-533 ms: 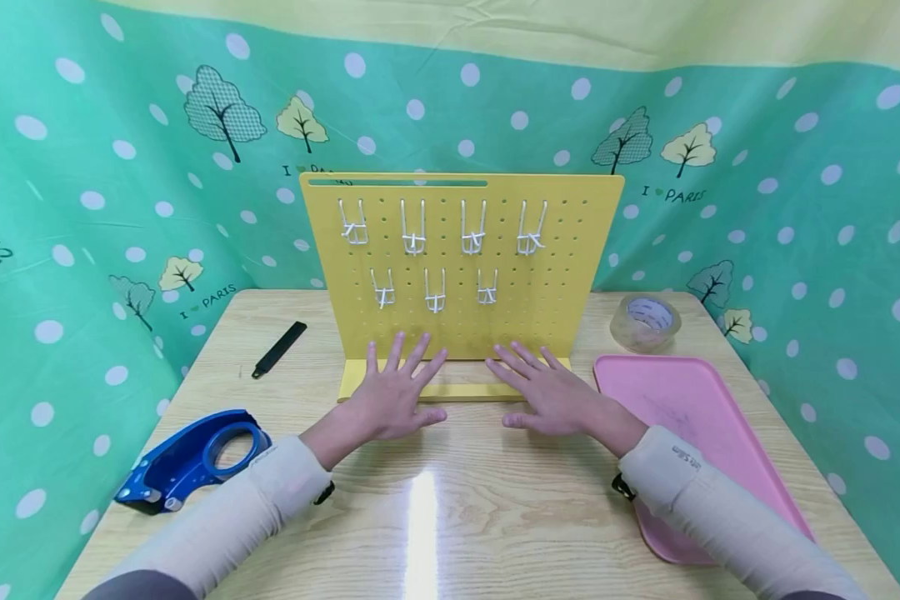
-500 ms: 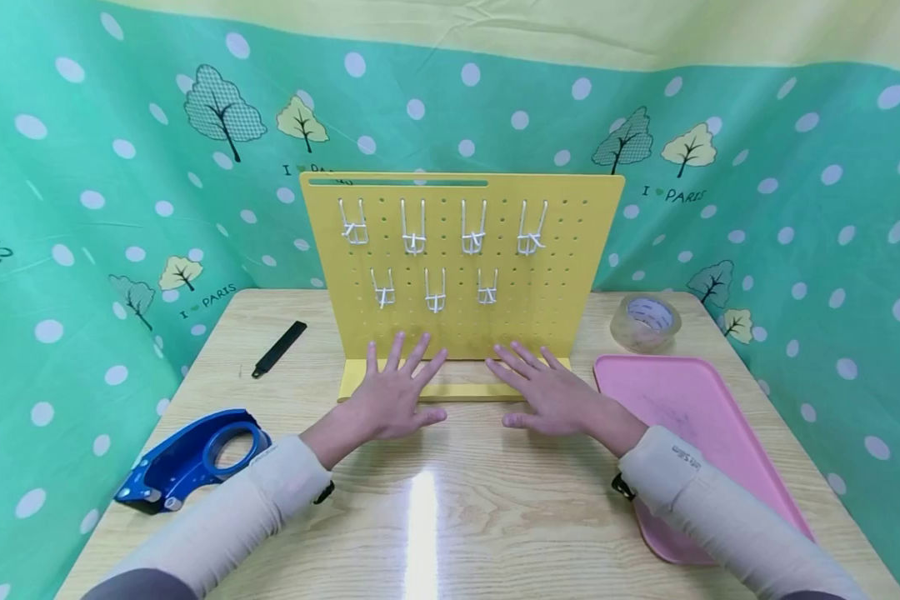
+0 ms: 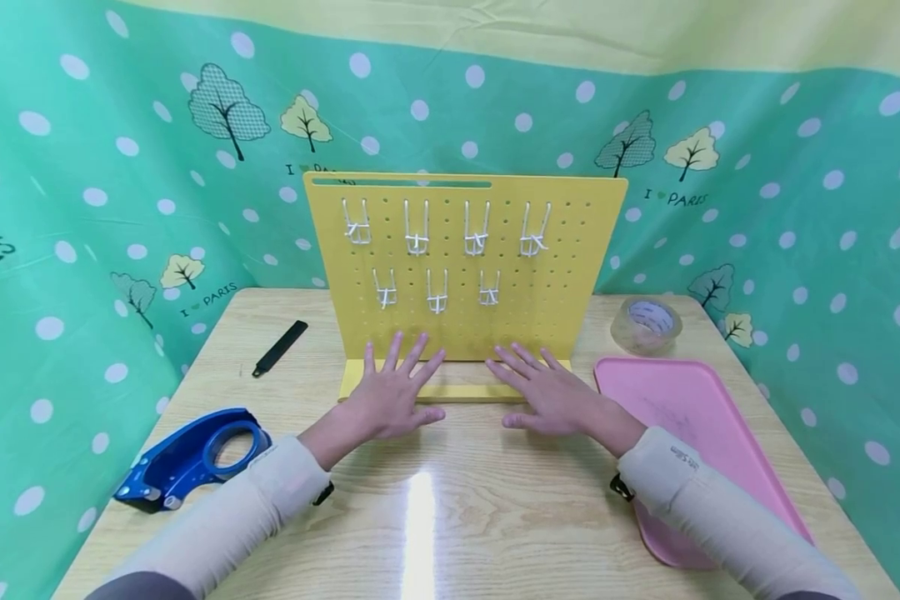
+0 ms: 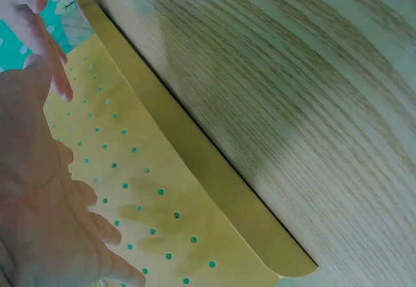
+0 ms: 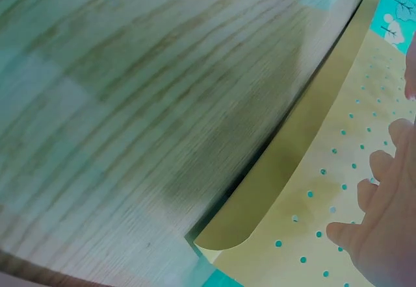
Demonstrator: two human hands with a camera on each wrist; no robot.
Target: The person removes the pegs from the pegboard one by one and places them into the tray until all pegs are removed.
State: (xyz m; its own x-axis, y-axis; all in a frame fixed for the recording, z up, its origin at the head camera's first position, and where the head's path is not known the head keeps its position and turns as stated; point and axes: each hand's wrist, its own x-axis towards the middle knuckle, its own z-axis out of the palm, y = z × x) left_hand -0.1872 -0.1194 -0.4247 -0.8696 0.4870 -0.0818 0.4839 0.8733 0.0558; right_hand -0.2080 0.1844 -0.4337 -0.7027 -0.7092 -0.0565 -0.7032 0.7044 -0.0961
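A yellow pegboard (image 3: 540,300) stands upright at the back of the table, with several white wire hooks (image 3: 476,242) in two rows on its face. My left hand (image 3: 390,396) hovers in front of its lower left part, palm down, fingers spread. The right hand (image 3: 551,396) mirrors it at the lower right, fingers also spread. Neither hand holds anything. In the left wrist view the left hand (image 4: 52,189) shows beside the holed panel (image 4: 149,170), apart from the table. From the right wrist the right hand (image 5: 390,202) appears before the same board (image 5: 312,189).
On the left lie a blue tape dispenser (image 3: 187,462) and a slim black tool (image 3: 280,348), possibly a cutter. A pink tray (image 3: 682,417) sits on the right, partly under the right forearm. Behind it is a roll of clear tape (image 3: 645,325). A patterned green curtain (image 3: 450,108) surrounds the table.
The head view has shifted very slightly. Both hands keep the same spread pose, and the objects stay where they were.
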